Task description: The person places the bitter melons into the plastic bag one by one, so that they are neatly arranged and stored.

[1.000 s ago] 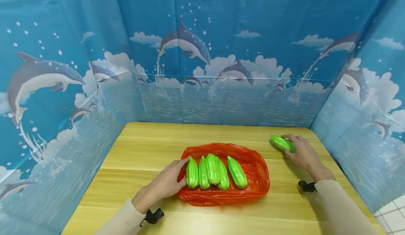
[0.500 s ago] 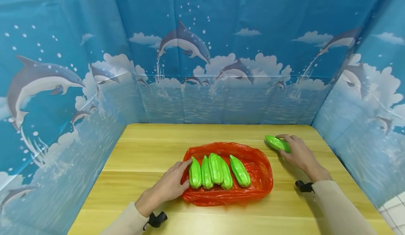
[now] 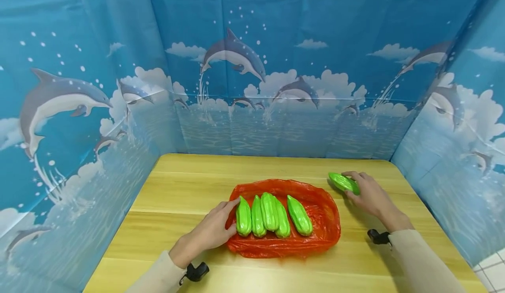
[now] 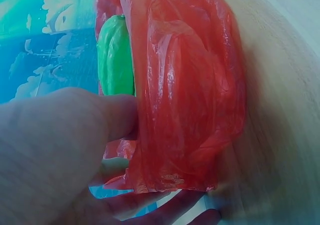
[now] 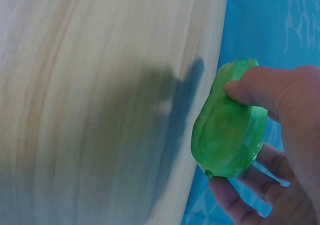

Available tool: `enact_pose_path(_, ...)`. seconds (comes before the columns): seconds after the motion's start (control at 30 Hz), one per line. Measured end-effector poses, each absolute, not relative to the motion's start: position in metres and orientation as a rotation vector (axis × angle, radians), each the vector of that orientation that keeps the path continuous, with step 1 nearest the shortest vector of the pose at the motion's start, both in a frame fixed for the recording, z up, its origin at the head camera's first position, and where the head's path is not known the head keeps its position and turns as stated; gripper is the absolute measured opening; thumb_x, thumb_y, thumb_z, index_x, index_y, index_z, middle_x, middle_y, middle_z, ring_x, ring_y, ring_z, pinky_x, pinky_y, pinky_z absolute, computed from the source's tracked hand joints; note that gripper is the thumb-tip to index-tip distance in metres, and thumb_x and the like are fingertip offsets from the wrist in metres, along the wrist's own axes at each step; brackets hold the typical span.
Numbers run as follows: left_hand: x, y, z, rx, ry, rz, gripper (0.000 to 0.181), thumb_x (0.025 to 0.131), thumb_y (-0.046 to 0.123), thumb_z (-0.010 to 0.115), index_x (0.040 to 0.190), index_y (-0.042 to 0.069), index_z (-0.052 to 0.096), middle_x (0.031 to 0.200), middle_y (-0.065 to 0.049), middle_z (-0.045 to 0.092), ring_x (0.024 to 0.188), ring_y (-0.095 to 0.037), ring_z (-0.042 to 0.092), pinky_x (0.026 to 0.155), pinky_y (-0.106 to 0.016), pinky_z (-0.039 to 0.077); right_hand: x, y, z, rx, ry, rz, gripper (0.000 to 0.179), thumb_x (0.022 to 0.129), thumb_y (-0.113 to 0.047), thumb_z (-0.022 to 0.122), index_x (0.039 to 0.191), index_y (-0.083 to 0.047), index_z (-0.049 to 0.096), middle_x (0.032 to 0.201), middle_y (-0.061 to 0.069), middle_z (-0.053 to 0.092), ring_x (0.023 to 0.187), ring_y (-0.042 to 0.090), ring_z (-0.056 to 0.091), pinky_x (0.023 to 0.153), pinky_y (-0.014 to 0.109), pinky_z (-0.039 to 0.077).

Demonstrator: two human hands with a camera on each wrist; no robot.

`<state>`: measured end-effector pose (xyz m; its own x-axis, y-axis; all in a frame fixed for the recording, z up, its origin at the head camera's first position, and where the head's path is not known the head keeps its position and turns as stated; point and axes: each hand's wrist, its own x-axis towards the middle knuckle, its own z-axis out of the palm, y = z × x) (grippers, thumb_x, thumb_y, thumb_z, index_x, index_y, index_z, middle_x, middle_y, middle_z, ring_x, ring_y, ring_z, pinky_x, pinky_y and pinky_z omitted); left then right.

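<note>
A red plastic bag (image 3: pixel 321 236) lies spread open like a tray on the table, its rim standing up all round. Several glossy, ridged green gourds (image 3: pixel 300 216) rest side by side inside it, tips pointing away from me. My left hand (image 3: pixel 211 226) holds the bag's left end, its thumb on the rim; one gourd (image 4: pixel 116 57) shows past the thumb in the left wrist view. To the right of the bag, my right hand (image 3: pixel 372 196) grips another green gourd (image 5: pixel 227 130) between thumb and fingers, over the back right of the table.
The light wooden table (image 3: pixel 181 183) has rounded far corners. Blue curtains (image 3: pixel 252 126) printed with dolphins rise along its back and both sides. White floor tiles (image 3: pixel 491 266) show at the lower right. A black strap device (image 3: pixel 196 272) sits on each wrist.
My right hand has moved a little left toward the bag with its gourd. The left hand stays at the bag's left end, and the gourds in the bag lie as before.
</note>
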<state>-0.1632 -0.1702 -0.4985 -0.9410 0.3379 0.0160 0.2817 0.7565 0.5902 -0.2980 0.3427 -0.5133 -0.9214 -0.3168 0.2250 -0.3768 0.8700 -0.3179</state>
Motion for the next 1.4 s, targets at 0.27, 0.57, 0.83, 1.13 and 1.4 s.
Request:
enact_pose_path(0.27, -0.165, -0.171, -0.498, 0.512, 2.855, 0.939, 0.079, 0.107, 0.012, 0.079, 0.179, 0.006, 0.045, 0.168, -0.025, 0.061, 0.153, -0.047, 0.064, 0.127, -0.066, 0.056, -0.295, 0.335, -0.508, 0.529, -2.885, 0.542, 0.064, 0.106, -0.018, 0.082, 0.164, -0.005, 0.059, 0.145, 0.04, 0.066, 0.122, 0.058, 0.07, 0.091, 0.075, 0.063)
enact_pose_path(0.57, -0.165, -0.171, -0.497, 0.486, 2.849, 0.937, 0.079, 0.108, 0.013, 0.078, 0.179, 0.006, 0.044, 0.169, -0.025, 0.059, 0.154, -0.048, 0.063, 0.128, -0.067, 0.055, -0.297, 0.338, -0.517, 0.571, -2.798, 0.584, 0.061, 0.105, -0.029, 0.085, 0.161, -0.014, 0.063, 0.139, 0.037, 0.067, 0.112, 0.053, 0.071, 0.08, 0.069, 0.063)
enact_pose_path(0.83, -0.167, -0.17, -0.498, 0.49, 2.869, 0.923, 0.079, 0.108, 0.013, 0.078, 0.179, 0.006, 0.044, 0.168, -0.026, 0.06, 0.153, -0.048, 0.063, 0.128, -0.066, 0.055, -0.285, 0.325, -0.5, 0.537, -2.857, 0.56, 0.065, 0.105, -0.019, 0.085, 0.163, -0.005, 0.06, 0.144, 0.039, 0.065, 0.115, 0.054, 0.072, 0.085, 0.071, 0.065)
enact_pose_path(1.13, -0.166, -0.17, -0.497, 0.489, 2.873, 0.923, 0.078, 0.108, 0.013, 0.078, 0.179, 0.006, 0.045, 0.168, -0.025, 0.06, 0.153, -0.047, 0.064, 0.128, -0.065, 0.056, -0.282, 0.321, -0.495, 0.532, -2.875, 0.526, 0.065, 0.106, -0.018, 0.084, 0.164, -0.005, 0.058, 0.146, 0.04, 0.063, 0.114, 0.053, 0.072, 0.083, 0.07, 0.064)
enact_pose_path(1.4, -0.166, -0.17, -0.499, 0.48, 2.866, 0.926, 0.077, 0.109, 0.012, 0.077, 0.179, 0.008, 0.045, 0.17, -0.025, 0.059, 0.155, -0.047, 0.063, 0.128, -0.065, 0.055, -0.275, 0.317, -0.49, 0.554, -2.859, 0.512, 0.065, 0.105, -0.017, 0.086, 0.163, -0.007, 0.06, 0.141, 0.037, 0.065, 0.107, 0.049, 0.073, 0.078, 0.065, 0.065)
